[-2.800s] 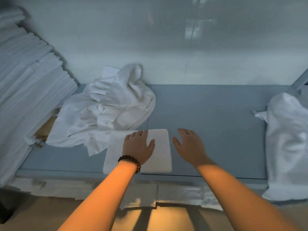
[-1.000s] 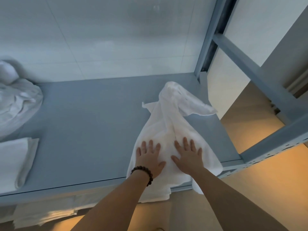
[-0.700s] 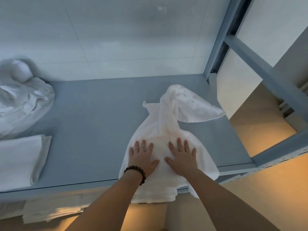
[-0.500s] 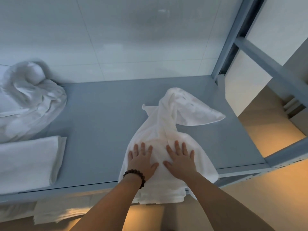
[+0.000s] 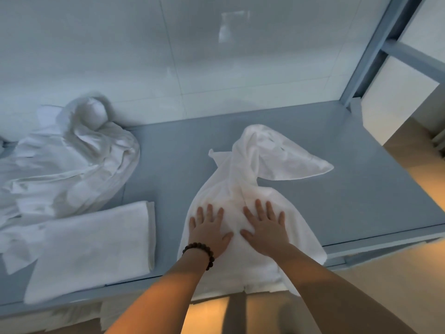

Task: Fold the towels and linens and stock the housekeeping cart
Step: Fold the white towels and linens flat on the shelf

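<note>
A crumpled white terry towel [image 5: 240, 201] lies at centre-right of the frame on a flat blue-grey counter [image 5: 361, 196]. Its near end hangs over the front edge and its far end is twisted into a ridge, with a pointed flap thrown toward the right. The left hand [image 5: 209, 233], with a dark bead bracelet [image 5: 199, 251] at the wrist, and the right hand [image 5: 265, 231] press on the towel side by side. Neither has a grip on it: the fingers are straight and spread, palms flat on the cloth.

The main risk, as I judge it, is the overhang. Any stroke pulled toward the bottom of the frame could drag more weight past the edge and let the towel slide to the floor. Smoothing over the twisted ridge would likely trap a lump in the fold.

Room is uneven. To the left only a narrow strip of bare counter separates this towel from a folded white towel [image 5: 96, 249], which also reaches the front edge, with a loose heap of white linen [image 5: 67, 165] behind it, so a wide leftward sweep could knock the finished fold. There is more bare surface above and to the right, up to the counter's right edge and the blue-grey metal post [image 5: 370, 49].
</note>
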Demonstrator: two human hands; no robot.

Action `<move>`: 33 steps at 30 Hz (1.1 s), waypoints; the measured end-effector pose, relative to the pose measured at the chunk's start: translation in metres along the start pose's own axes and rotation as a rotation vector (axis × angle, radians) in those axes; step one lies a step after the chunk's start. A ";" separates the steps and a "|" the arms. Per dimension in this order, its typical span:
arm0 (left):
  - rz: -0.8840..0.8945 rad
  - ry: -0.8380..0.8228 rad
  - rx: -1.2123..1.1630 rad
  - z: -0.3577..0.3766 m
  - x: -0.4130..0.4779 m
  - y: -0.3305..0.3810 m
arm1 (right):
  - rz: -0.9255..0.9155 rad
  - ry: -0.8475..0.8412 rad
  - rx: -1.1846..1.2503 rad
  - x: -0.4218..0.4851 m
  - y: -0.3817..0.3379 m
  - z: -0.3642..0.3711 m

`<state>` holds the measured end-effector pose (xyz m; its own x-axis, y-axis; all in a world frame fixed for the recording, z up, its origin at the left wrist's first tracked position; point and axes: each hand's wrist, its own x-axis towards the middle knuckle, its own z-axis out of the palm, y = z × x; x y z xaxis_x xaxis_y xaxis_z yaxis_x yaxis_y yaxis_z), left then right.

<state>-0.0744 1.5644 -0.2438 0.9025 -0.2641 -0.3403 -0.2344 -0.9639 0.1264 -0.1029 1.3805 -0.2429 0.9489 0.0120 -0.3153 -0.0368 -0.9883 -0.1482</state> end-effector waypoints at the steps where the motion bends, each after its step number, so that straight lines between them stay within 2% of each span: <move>1: -0.003 -0.004 0.002 -0.002 0.003 -0.008 | -0.004 -0.004 -0.002 0.005 -0.007 -0.001; 7: -0.052 -0.009 -0.007 -0.011 0.025 -0.033 | -0.029 -0.038 -0.032 0.039 -0.025 -0.010; 14: -0.099 0.020 0.031 -0.027 0.072 -0.044 | -0.104 -0.084 -0.002 0.079 -0.012 -0.040; 20: -0.116 0.092 0.000 -0.028 0.055 -0.037 | -0.182 0.014 -0.013 0.022 0.007 -0.038; 25: -0.086 0.183 -0.068 -0.019 -0.004 0.007 | -0.145 -0.008 0.024 -0.027 0.022 -0.030; 29: -0.067 0.081 -0.039 0.006 -0.047 0.043 | -0.097 -0.041 0.033 -0.043 0.025 -0.017; 33: -0.097 0.004 -0.046 0.016 -0.043 0.054 | -0.089 -0.060 0.032 -0.039 0.025 -0.006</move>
<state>-0.1315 1.5228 -0.2367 0.9217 -0.1691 -0.3492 -0.1289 -0.9824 0.1355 -0.1393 1.3547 -0.2289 0.9283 0.1093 -0.3553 0.0357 -0.9776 -0.2076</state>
